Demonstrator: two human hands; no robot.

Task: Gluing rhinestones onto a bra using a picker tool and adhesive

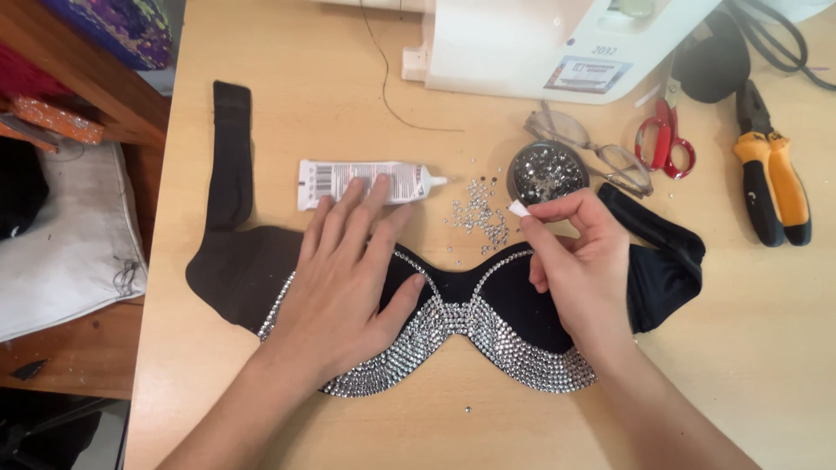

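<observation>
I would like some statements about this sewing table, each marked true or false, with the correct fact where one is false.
1. The left hand lies flat on the black garment. True.
2. The right hand holds the red scissors. False: it pinches a small white tip; the scissors lie apart on the table.
3. The glue tube lies on the table, its nozzle toward the round dish of stones. True.
4. The orange-handled pliers rest on the garment. False: they lie on the table, to its right.
5. Loose stones lie scattered beside the dish. True.
</observation>
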